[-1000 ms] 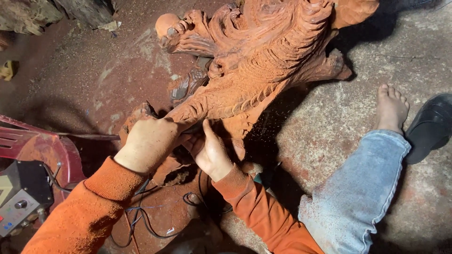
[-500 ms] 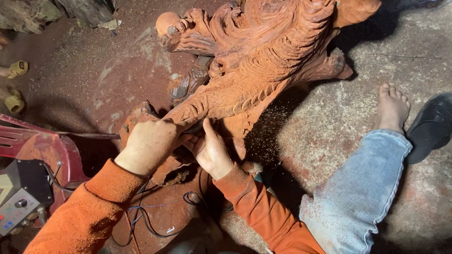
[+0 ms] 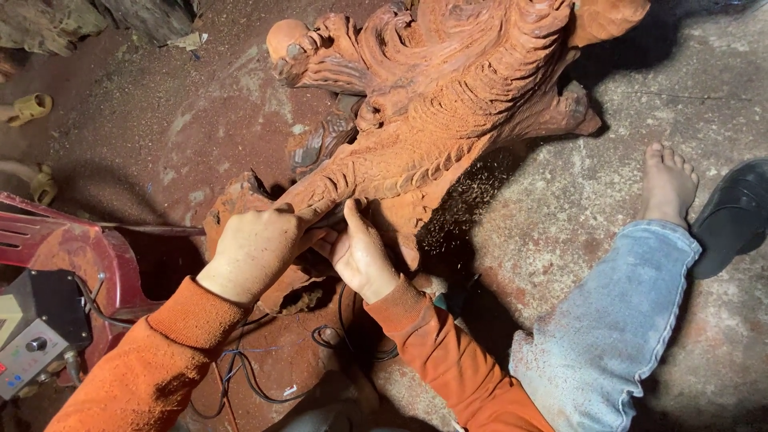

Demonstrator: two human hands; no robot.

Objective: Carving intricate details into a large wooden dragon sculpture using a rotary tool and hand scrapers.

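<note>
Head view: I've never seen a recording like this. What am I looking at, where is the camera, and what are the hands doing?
The camera sits on a person's head and looks down, so the orange sleeves are the wearer's own arms. No machine does the work, just two bare hands. The left hand and right hand meet at the lower edge of a big reddish wood carving lying on a dusty floor. A thin dark tool shows between them; who grips it is hard to tell. Nearby: cables, a control box, a red chair, the wearer's jeans leg and bare foot.
</note>
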